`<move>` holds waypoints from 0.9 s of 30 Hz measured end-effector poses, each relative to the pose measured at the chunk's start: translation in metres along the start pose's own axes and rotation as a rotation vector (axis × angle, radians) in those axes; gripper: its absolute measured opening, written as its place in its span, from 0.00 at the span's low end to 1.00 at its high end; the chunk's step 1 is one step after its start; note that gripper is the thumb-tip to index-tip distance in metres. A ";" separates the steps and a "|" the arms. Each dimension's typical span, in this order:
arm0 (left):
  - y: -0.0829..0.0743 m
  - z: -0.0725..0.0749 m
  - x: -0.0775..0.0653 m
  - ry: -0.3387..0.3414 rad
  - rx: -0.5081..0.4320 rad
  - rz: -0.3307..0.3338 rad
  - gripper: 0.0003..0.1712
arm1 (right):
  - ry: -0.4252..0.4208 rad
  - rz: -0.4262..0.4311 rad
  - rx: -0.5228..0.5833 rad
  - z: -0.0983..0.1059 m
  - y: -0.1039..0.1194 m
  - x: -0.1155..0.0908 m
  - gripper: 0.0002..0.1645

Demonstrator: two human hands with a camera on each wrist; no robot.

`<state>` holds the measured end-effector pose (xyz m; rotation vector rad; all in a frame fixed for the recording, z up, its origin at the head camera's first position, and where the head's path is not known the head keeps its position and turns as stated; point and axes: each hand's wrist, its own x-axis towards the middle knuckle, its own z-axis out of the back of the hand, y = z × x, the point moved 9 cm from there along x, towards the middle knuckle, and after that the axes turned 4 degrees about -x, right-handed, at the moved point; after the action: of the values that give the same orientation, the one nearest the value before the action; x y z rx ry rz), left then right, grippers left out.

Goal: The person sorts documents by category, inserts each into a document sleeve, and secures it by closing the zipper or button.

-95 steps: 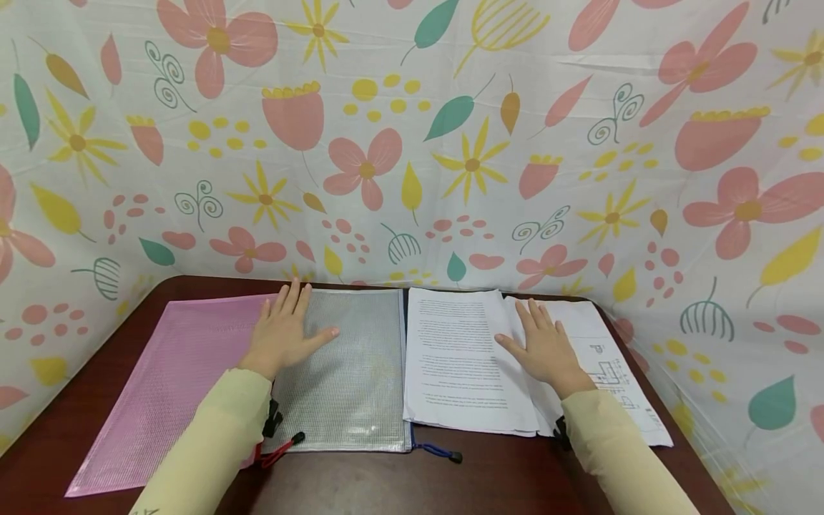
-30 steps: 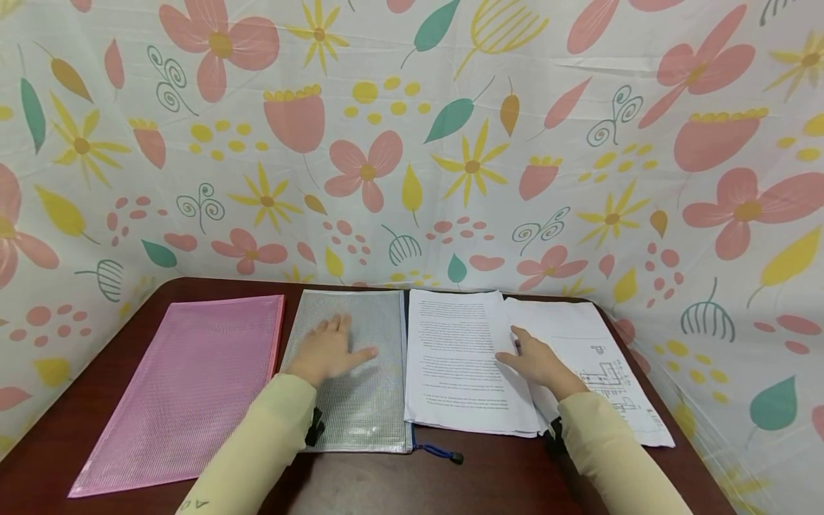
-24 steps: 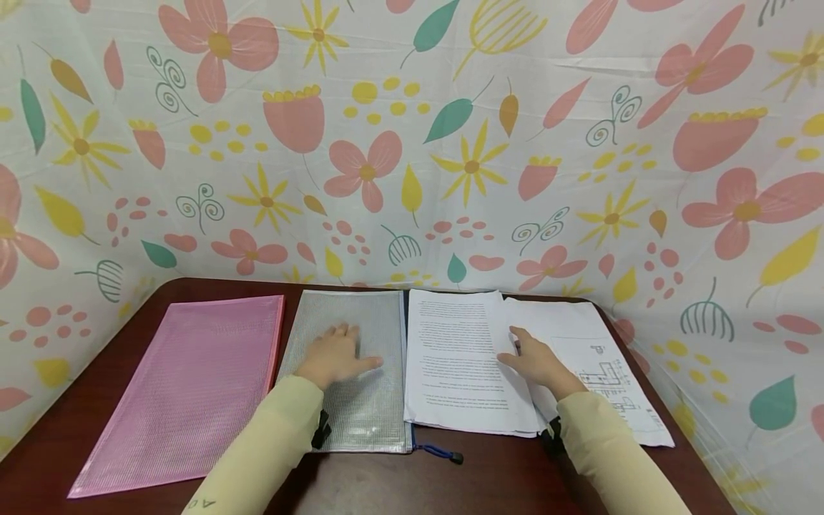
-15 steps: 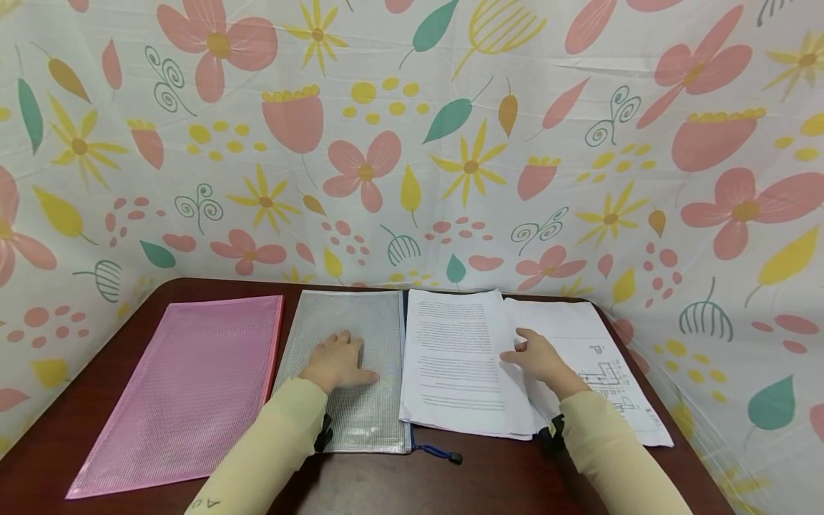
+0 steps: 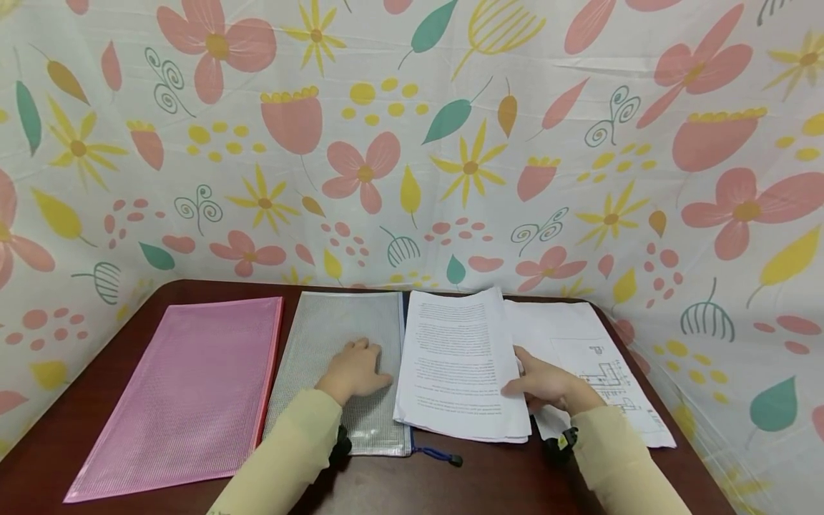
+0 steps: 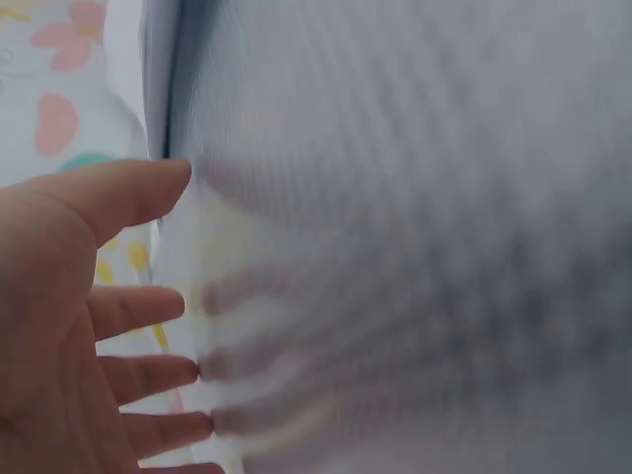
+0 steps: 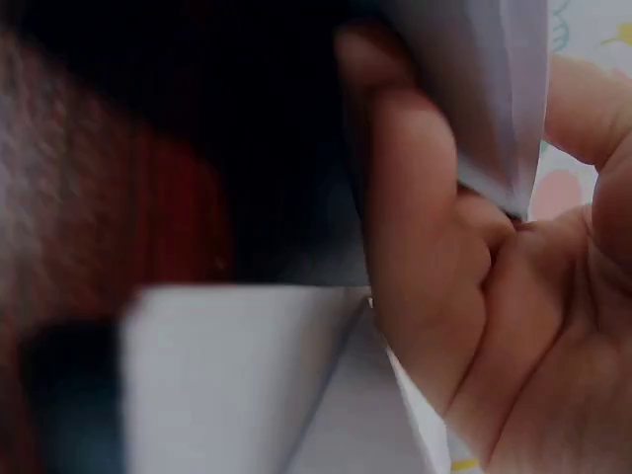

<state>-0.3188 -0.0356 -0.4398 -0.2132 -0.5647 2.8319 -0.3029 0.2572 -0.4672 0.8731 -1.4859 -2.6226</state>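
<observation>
My left hand [image 5: 356,370] lies over the grey mesh zip folder [image 5: 309,336] with its fingers spread. In the left wrist view, the fingertips [image 6: 168,302] meet the folder's surface [image 6: 425,197], which reflects them. The right hand [image 5: 546,383] grips the right edge of a stack of printed paper [image 5: 450,357], thumb on top. The right wrist view shows that hand's fingers [image 7: 415,197] curled under the lifted edge of the stack [image 7: 484,69]. Beneath and right of it lies a sheet with line drawings [image 5: 599,350], partly covered by hand and sleeve.
A pink mesh folder with a red edge [image 5: 193,386] lies on the left of the dark table [image 5: 386,486]. A blue zip pull [image 5: 438,453] sticks out at the grey folder's near right corner. A flowered curtain [image 5: 399,179] stands right behind the table.
The left hand has moved right and nearer, from the pink folder's edge onto the grey one. The right hand has taken hold of the paper stack, which has shifted left with its right edge raised.
</observation>
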 end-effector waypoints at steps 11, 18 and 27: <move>-0.026 -0.013 -0.007 -0.078 -0.076 0.060 0.39 | -0.366 0.064 -0.037 0.027 -0.008 -0.020 0.30; -0.031 -0.019 -0.011 -0.112 -0.121 0.102 0.46 | -0.509 0.032 -0.078 0.039 -0.010 -0.031 0.31; -0.027 -0.013 -0.017 -0.215 -0.241 0.078 0.17 | -0.593 0.039 0.003 0.053 -0.012 -0.037 0.28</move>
<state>-0.2948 -0.0108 -0.4392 0.0289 -0.9657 2.8761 -0.2932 0.3156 -0.4384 0.0434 -1.5682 -2.9995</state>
